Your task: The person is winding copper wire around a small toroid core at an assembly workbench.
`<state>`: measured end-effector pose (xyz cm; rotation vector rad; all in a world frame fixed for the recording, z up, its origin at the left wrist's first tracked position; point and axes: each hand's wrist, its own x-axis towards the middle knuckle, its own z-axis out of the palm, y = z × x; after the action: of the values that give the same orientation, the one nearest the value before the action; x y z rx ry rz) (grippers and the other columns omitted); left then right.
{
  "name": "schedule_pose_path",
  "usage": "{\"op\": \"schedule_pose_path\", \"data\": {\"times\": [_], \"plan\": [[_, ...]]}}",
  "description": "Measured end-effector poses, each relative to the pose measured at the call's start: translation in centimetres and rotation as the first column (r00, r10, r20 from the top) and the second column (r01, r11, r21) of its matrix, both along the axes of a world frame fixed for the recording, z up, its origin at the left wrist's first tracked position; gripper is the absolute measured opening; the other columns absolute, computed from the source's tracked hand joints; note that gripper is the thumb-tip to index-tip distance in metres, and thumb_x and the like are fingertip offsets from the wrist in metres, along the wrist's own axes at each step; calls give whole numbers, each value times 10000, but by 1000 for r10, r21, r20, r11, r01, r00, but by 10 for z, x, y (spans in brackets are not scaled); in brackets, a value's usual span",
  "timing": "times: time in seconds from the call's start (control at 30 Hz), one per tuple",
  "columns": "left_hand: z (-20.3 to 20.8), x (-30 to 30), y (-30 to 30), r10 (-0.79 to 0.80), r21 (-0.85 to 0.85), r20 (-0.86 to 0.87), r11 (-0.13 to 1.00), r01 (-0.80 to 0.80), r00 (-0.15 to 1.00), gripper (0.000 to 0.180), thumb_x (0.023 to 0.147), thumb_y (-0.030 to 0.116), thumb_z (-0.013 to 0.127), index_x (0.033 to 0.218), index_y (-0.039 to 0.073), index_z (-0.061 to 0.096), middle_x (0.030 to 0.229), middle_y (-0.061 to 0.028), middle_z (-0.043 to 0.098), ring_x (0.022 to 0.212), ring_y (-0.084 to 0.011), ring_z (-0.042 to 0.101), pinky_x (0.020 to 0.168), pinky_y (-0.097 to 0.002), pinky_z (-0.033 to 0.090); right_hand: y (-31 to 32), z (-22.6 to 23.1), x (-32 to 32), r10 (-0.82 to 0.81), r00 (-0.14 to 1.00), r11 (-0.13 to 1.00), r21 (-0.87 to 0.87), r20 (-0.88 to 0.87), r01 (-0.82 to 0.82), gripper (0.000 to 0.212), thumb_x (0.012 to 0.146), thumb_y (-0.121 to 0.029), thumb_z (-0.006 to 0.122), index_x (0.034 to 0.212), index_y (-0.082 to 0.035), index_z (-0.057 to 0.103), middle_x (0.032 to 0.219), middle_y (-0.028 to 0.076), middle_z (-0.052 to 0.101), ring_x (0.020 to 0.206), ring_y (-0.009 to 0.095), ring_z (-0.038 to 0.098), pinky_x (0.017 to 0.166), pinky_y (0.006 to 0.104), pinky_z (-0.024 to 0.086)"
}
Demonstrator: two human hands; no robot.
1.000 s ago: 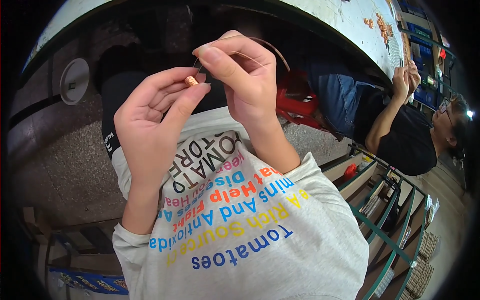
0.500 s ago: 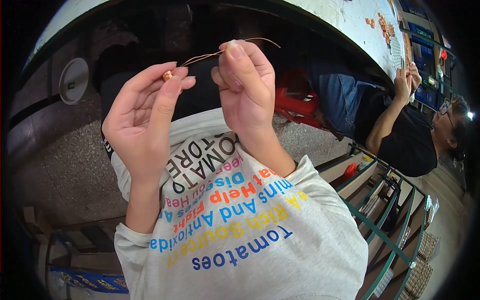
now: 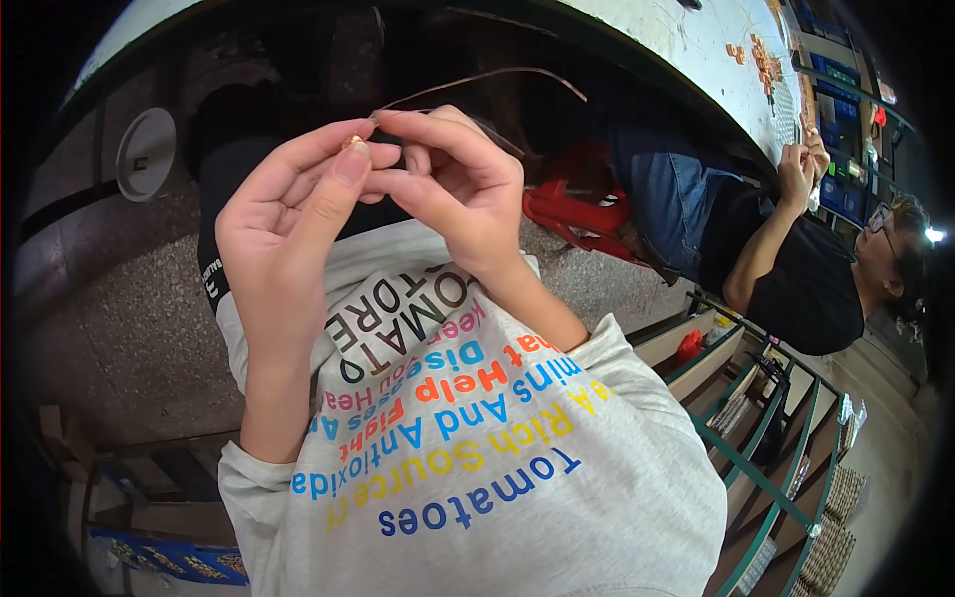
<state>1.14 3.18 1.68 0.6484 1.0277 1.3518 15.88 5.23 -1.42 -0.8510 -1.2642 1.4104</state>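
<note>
A small copper wire coil (image 3: 352, 144) is pinched between the thumb and fingers of my left hand (image 3: 284, 219), mostly covered by the fingertips. My right hand (image 3: 463, 184) is up against it, fingers curled in at the coil where the wire comes out. Its fingertips touch or nearly touch those of the left, and their exact grip on the wire is partly hidden. From there a thin copper wire (image 3: 497, 72) arcs out beyond my right hand, its loose end bent downward. Part of a second strand shows behind the right knuckles.
Ahead, a white table (image 3: 637, 30) curves across, with several copper coils (image 3: 761, 65) at its right. A co-worker (image 3: 796, 269) sits there, hands at the table edge. Also near are a red stool (image 3: 577, 204), shelving (image 3: 756, 428) at right and a round white disc (image 3: 146, 154) at left.
My right hand has come left and down along the wire to the coil. More of the wire's tail now extends past it. The left hand keeps the coil in nearly the same place.
</note>
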Motion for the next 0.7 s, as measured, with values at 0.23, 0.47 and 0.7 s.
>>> {"op": "schedule_pose_path", "data": {"times": [0.23,0.47,0.7], "plan": [[1,6,-11,-60,-24,-130,998,57,990,249,885,4,613,1115,-93,609,963,-181,694,824,-205,690,759,-228,541,2,-1,-3,-65,995,992,-111,-79,56,237,848,5,612,1074,55,663,885,71,573,705,121,532,608,183,472],[1,14,-8,-27,17,-123,999,29,992,230,858,-29,631,1077,-98,617,954,-188,697,824,-209,701,752,-218,555,1,0,-7,-197,939,955,-273,-283,118,140,835,-12,672,962,39,698,765,62,620,634,111,578,585,183,495],[0,29,-4,40,51,-151,998,-32,988,218,864,-25,622,1072,-93,616,954,-189,699,837,-216,704,762,-223,556,4,10,-4,-309,852,900,-420,-423,118,119,881,-51,634,941,41,681,751,47,610,584,81,511,564,176,453]]}}
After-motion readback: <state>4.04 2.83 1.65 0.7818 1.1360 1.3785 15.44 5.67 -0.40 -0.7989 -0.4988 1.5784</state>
